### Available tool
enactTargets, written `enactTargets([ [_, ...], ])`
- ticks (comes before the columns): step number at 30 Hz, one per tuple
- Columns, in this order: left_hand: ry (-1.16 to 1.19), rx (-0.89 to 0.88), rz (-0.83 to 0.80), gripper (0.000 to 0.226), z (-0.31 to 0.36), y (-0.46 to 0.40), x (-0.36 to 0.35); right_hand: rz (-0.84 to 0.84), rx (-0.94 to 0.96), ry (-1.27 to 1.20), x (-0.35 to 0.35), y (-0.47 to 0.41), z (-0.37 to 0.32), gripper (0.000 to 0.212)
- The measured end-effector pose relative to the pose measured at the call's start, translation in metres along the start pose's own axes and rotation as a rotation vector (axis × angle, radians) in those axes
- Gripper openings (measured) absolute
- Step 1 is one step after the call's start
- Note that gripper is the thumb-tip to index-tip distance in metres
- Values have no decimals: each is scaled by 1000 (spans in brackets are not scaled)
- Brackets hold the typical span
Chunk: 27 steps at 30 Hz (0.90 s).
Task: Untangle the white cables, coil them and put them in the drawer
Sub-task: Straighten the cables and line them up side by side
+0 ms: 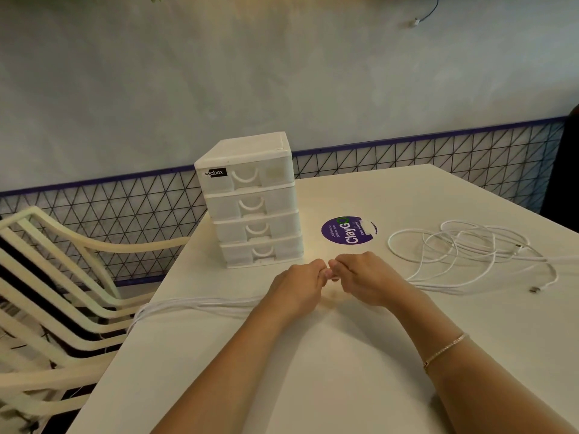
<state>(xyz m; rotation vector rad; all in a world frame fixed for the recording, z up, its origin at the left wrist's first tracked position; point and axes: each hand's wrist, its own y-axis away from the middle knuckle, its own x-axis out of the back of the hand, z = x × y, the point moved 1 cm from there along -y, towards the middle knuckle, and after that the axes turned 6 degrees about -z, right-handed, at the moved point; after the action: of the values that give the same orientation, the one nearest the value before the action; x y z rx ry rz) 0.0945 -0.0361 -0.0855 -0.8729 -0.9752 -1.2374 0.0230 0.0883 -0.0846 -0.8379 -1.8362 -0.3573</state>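
Head view, items by size. Table (344,386): white, carrying everything. Drawer unit (250,198): four drawers, all sitting closed at 11 o'clock of the hands. White cables (463,252): lying in loose tangled loops at 3 o'clock, a bundled run trailing toward 9 o'clock and hanging over the table edge; untangling is looking barely begun, coiling and stowing remaining. Left hand (294,289) and right hand (363,280): fingers curling together at the centre, apparently pinching cable; the grip itself is hiding. Purple sticker (348,230): lying at 1 o'clock, obstructing nothing.
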Motion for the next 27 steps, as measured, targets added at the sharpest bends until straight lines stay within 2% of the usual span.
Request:
enactTargets([
  [2,39,-2,10,28,-4,-1,4,-89,-26,-103,1,1,-5,40],
  [7,189,53,-21,36,-11,-2,6,-210,-54,-160,3,1,-4,40],
  [9,151,51,-2,38,-8,0,7,-179,-64,-183,3,0,-1,41],
  [14,189,-92,-35,34,9,12,8,-20,-84,-451,13,5,5,40],
  [20,129,22,10,38,-9,7,13,-76,-64,-327,6,4,-7,42],
  [24,11,-32,-21,36,-3,13,5,14,-104,-318,9,4,3,44],
  [27,46,-48,-63,39,-5,25,1,36,-96,-280,9,5,4,43],
])
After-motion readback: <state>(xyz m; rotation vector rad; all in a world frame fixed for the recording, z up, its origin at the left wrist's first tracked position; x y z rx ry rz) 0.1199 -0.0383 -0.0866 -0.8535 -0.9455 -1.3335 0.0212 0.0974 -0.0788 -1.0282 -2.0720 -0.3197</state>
